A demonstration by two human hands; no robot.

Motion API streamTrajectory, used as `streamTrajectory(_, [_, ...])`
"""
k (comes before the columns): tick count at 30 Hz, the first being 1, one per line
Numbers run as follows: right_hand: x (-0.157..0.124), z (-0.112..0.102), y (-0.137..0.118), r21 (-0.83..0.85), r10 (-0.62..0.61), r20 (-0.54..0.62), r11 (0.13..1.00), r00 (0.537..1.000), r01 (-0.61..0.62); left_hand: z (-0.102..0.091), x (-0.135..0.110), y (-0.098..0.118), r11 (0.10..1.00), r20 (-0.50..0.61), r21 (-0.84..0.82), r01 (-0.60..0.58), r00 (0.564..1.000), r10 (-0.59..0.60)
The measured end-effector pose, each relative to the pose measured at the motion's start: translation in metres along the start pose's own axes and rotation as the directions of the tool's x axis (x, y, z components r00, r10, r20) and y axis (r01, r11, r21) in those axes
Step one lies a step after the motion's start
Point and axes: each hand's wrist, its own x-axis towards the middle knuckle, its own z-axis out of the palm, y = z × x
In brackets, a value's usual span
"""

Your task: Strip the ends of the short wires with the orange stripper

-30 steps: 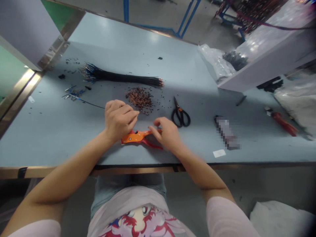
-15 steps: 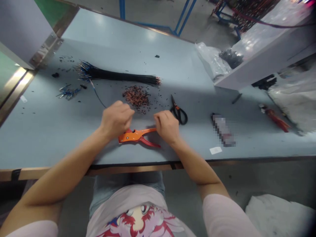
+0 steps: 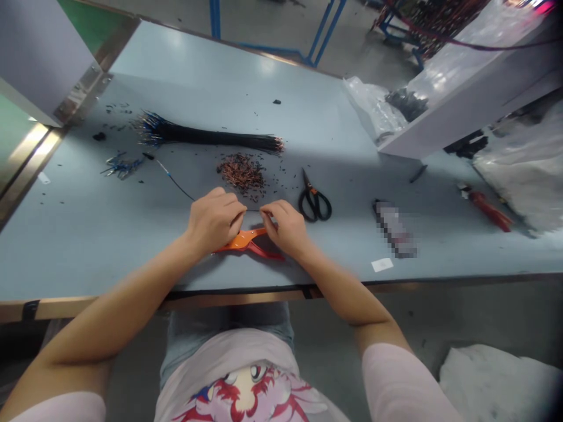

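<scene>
A thin black wire (image 3: pixel 179 186) with a blue band and a pale tip trails leftward from my left hand (image 3: pixel 216 218), which is closed around it. My right hand (image 3: pixel 284 225) pinches its fingertips together, and a thin dark line of wire spans the small gap between both hands. Under the hands lies an orange wire stripper (image 3: pixel 243 241) with a red lower handle, partly hidden by my left hand. Beyond the hands is a pile of copper-and-black wire clippings (image 3: pixel 241 173). A bundle of black wires (image 3: pixel 211 138) with blue and metal ends stretches behind it.
Black-handled scissors (image 3: pixel 315 202) lie right of my hands. Farther right are a blurred phone-like object (image 3: pixel 394 228), a white label (image 3: pixel 382 265) and red-handled pliers (image 3: pixel 489 210). Loose blue-and-metal pieces (image 3: pixel 122 166) lie at left. Plastic bags (image 3: pixel 376 111) rest by the shelf.
My hands have come closer together, the right one moving left off the stripper's orange handle. The wire's banded end has shifted slightly down and now shows a dark piece near its tip.
</scene>
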Motion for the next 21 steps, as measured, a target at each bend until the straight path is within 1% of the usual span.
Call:
streamTrajectory(4, [0.0, -0.001, -0.001, -0.043, -0.019, 0.041, 0.999, 0.999, 0.021, -0.001, 0.001, 0.005, 1.0, 0.023, -0.03, 0.004, 1.0, -0.003])
streamTrajectory(6, [0.0, -0.002, -0.004, -0.085, -0.02, 0.051, 0.996, 0.999, 0.024, -0.001, 0.001, 0.006, 1.0, 0.045, 0.003, -0.02, 0.999, 0.02])
streamTrajectory(8, [0.003, -0.005, -0.003, -0.131, -0.001, 0.036, 0.991, 0.999, 0.006, -0.002, 0.001, 0.001, 0.997, 0.054, 0.072, -0.033, 0.998, 0.029])
streamTrajectory(9, [0.004, -0.007, 0.0, -0.153, 0.025, 0.01, 0.988, 1.0, -0.023, -0.003, 0.001, -0.004, 0.993, 0.036, 0.116, -0.015, 0.999, 0.011])
streamTrajectory(10, [0.006, -0.01, 0.005, -0.168, 0.064, -0.031, 0.983, 0.997, -0.068, -0.006, 0.002, -0.012, 0.988, -0.006, 0.152, 0.027, 1.0, -0.027])
streamTrajectory(11, [0.008, -0.013, 0.011, -0.173, 0.11, -0.079, 0.977, 0.991, -0.122, -0.009, 0.003, -0.02, 0.981, -0.067, 0.17, 0.092, 0.994, -0.082])
streamTrajectory(12, [0.01, -0.016, 0.019, -0.163, 0.159, -0.137, 0.97, 0.978, -0.18, -0.012, 0.004, -0.029, 0.971, -0.146, 0.16, 0.178, 0.977, -0.155])
streamTrajectory(13, [0.012, -0.018, 0.026, -0.139, 0.195, -0.185, 0.965, 0.963, -0.222, -0.016, 0.005, -0.038, 0.961, -0.207, 0.096, 0.26, 0.949, -0.236])
streamTrajectory(14, [0.013, -0.019, 0.033, -0.108, 0.207, -0.197, 0.967, 0.958, -0.231, -0.019, 0.006, -0.044, 0.948, -0.235, 0.01, 0.317, 0.923, -0.306])
streamTrajectory(16, [0.014, -0.017, 0.041, -0.052, 0.173, -0.136, 0.982, 0.975, -0.182, -0.022, 0.007, -0.051, 0.907, -0.225, -0.179, 0.381, 0.882, -0.414])
streamTrajectory(18, [0.012, -0.012, 0.042, -0.023, 0.113, -0.038, 0.993, 0.993, -0.114, -0.02, 0.008, -0.048, 0.866, -0.179, -0.307, 0.394, 0.87, -0.459])
streamTrajectory(20, [0.008, -0.007, 0.038, -0.011, 0.079, 0.017, 0.997, 0.997, -0.079, -0.015, 0.008, -0.04, 0.852, -0.147, -0.353, 0.386, 0.877, -0.458])
streamTrajectory(21, [0.007, -0.006, 0.036, -0.009, 0.074, 0.019, 0.997, 0.997, -0.074, -0.012, 0.008, -0.036, 0.853, -0.136, -0.356, 0.381, 0.882, -0.451])
